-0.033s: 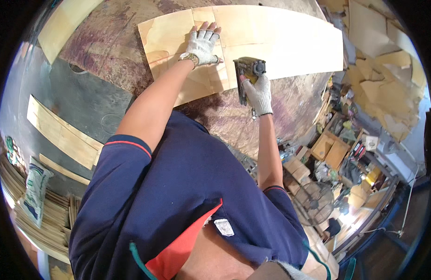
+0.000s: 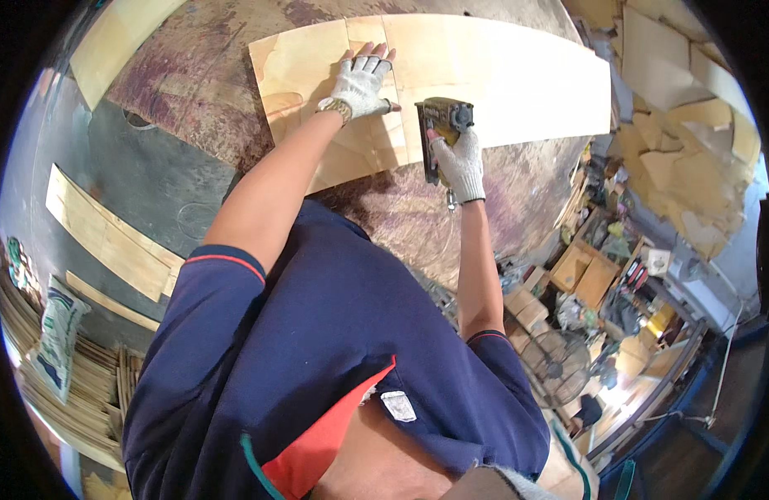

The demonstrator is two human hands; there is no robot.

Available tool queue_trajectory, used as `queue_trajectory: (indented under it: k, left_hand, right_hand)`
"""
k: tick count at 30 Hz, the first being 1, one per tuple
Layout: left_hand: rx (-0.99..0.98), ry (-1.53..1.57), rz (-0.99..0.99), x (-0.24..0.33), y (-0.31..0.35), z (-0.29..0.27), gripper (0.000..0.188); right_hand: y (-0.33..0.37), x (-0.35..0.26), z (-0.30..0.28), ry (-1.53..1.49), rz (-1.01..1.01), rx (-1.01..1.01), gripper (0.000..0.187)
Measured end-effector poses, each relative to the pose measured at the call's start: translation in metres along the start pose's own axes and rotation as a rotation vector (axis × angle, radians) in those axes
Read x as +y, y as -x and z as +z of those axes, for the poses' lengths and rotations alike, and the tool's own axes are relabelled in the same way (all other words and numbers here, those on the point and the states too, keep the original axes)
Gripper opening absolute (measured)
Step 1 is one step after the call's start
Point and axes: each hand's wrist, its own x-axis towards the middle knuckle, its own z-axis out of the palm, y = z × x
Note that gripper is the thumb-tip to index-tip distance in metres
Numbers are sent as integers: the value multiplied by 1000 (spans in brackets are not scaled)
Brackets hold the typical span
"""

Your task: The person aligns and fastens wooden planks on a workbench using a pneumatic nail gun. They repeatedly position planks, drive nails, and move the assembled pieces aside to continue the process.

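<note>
While the right hand [image 2: 462, 167] has its grip wrapped round one nail gun [image 2: 443, 108], the left hand [image 2: 361, 87] lies splayed flat, gripping nothing, on one curved pale panel [image 2: 501, 75], itself on the tabletop [image 2: 201, 92]. Looks like a fastening step; can't tell if the nose touches. Next move calls for panel steady, tool square. Further out: one narrow strip [image 2: 109, 300], one wide strip [image 2: 109, 229] (maybe two, lapped), one board [image 2: 122, 46] upper left, one fan [image 2: 555, 362] lower right.
</note>
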Motion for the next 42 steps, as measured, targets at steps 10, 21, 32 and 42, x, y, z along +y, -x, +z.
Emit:
queue_trajectory:
  k: [10,21,32,42]
  left_hand:
    - [393,-75,-255,-81,-37,-7,70]
    - [311,-4,-255,-80,-36,-20,67]
    - [222,-42,-314,-76,-39,-21,73]
    - [291,5,-316,-78,-40,-16,71]
  right_hand:
    - [-163,-83,27,-148,-31,-150,26]
    - [-202,-77,51,-101,-45,-175,26]
    - [-198,-65,47,-39,43,-273,36]
    - [-171,-56,49,127,-160,-127,25]
